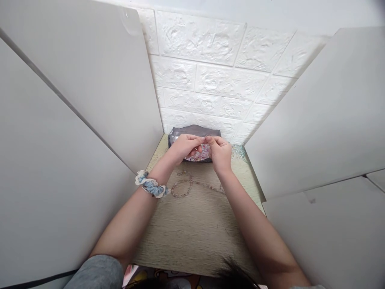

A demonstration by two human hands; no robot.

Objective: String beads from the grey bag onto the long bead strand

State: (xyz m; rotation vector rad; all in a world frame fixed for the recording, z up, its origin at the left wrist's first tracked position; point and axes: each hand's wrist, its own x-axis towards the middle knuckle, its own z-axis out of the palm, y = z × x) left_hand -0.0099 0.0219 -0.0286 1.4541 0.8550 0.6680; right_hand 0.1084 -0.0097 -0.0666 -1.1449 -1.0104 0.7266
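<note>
Grey bag with small beads stands against the wall. Before it, the left hand and right hand meet, fingertips pinched closed; what they grip is too small to tell. The strand lies on the table, below the hands.

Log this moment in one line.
left hand, right hand: fingertips together in front of bag; anything held: too small to tell; bead strand: on table; teal strands: beside bag
</note>
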